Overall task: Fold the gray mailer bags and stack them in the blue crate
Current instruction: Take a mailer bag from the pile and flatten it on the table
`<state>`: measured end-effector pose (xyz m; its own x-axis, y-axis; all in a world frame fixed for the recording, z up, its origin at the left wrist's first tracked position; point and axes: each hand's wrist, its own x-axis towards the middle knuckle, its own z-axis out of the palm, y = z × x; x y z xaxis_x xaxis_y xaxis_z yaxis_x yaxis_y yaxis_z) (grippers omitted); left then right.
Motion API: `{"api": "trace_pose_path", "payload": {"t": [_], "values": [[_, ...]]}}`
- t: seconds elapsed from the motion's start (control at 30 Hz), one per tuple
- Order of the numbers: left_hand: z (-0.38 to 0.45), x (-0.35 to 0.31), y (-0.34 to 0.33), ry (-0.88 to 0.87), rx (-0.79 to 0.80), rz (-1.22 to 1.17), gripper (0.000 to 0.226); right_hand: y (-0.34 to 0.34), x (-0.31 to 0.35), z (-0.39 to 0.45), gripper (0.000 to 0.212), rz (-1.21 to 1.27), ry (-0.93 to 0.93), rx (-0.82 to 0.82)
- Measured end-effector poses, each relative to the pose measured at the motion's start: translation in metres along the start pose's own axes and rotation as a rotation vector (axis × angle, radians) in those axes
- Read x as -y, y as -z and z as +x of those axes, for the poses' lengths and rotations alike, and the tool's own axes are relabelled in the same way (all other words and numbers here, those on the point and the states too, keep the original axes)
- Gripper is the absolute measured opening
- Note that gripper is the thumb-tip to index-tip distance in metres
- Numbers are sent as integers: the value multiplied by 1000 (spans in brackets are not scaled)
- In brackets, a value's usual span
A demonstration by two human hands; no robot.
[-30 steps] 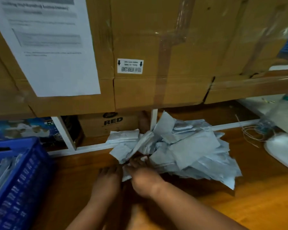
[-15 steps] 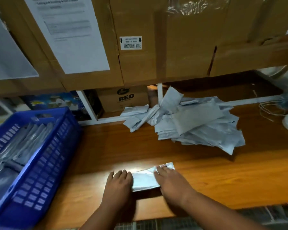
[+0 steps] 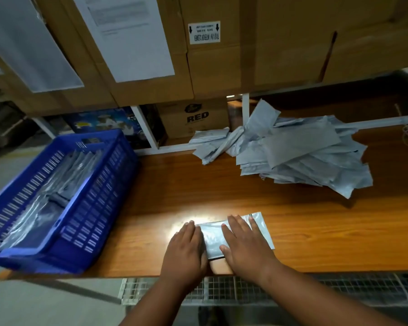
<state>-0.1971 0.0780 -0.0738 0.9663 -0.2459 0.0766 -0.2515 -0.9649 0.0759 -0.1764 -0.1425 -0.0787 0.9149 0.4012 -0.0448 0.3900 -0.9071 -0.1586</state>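
Where bag lay crumpled, hands now flatten it.

wooden table, cardboard boxes, wire grating

Glossy wooden tabletop, shiny plastic mailer, slotted plastic crate

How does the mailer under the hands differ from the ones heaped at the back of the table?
The mailer under the hands lies flat and alone near the table's front edge, pressed by the left hand and right hand. The heaped mailers lie untouched, overlapping at odd angles, some crumpled. Both are gray.
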Motion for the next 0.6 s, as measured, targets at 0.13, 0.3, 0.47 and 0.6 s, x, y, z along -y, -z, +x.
{"api": "trace_pose_path", "payload": {"t": [0.13, 0.3, 0.47, 0.6], "values": [[7, -8, -16, 34, 22, -71, 68, -8, 9, 11, 61, -5, 43, -32], [24, -3, -34, 19, 64, -94, 71, -12, 21, 31, 61, 51, 79, -81], [35, -1, -53, -26, 89, -66, 71, -17, 19, 41, 63, 77, 50, -42], [34, 1, -54, -37, 115, -68, 74, -26, 17, 43, 65, 70, 31, 2]]}}
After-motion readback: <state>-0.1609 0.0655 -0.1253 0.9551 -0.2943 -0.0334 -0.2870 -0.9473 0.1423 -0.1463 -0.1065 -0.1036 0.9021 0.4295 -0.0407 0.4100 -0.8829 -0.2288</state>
